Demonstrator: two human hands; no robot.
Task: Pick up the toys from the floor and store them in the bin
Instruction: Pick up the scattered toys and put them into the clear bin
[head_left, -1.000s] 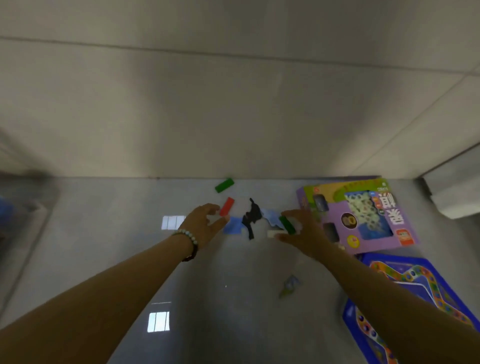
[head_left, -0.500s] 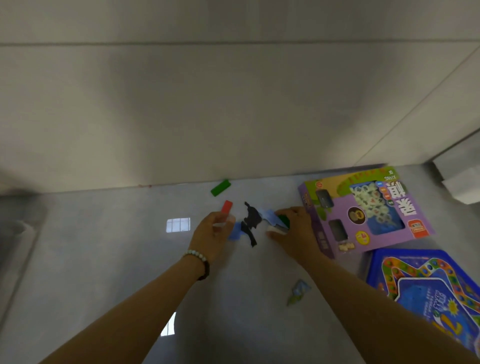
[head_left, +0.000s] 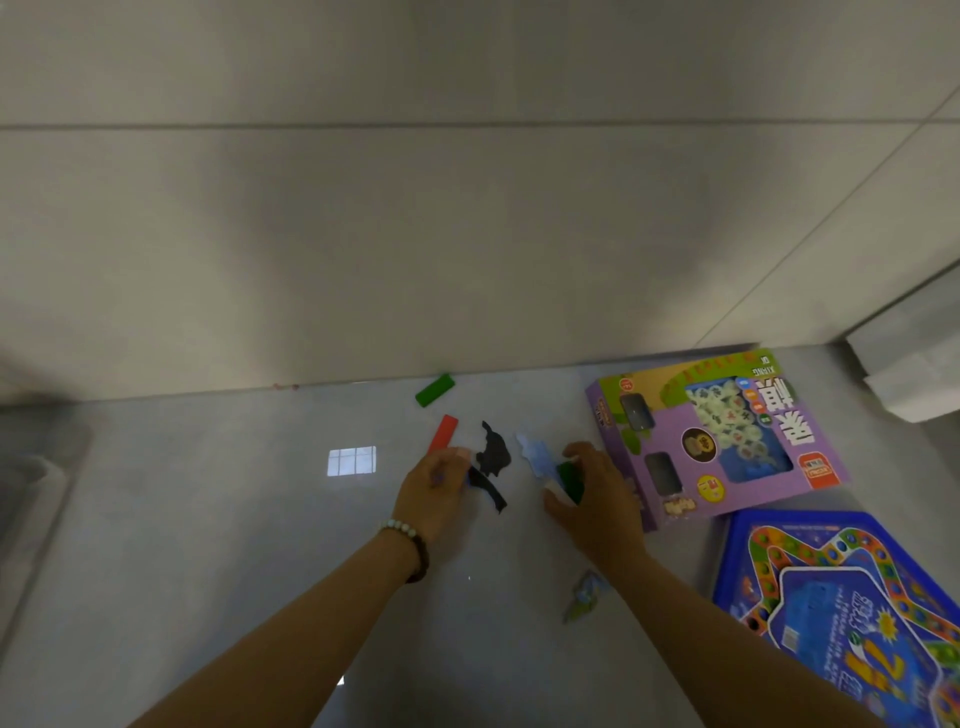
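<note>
Gathering these small pieces goes best one cluster at a time. The right hand (head_left: 589, 501) curls round a green block (head_left: 569, 475), and a pale blue piece (head_left: 532, 451) touches the hand at ten o'clock. The left hand (head_left: 434, 486) is curled over something bluish; whether it has a grip I cannot tell. A red block (head_left: 444, 432) lies at twelve o'clock of it, a flat black piece (head_left: 494, 454) at two. The flat ones probably need a fingertip under an edge. No bin is in view.

block (head_left: 434, 389) by wall (head_left: 467, 234) (farthest back) | box (head_left: 717, 441) right; board (head_left: 841, 613) before it
</note>
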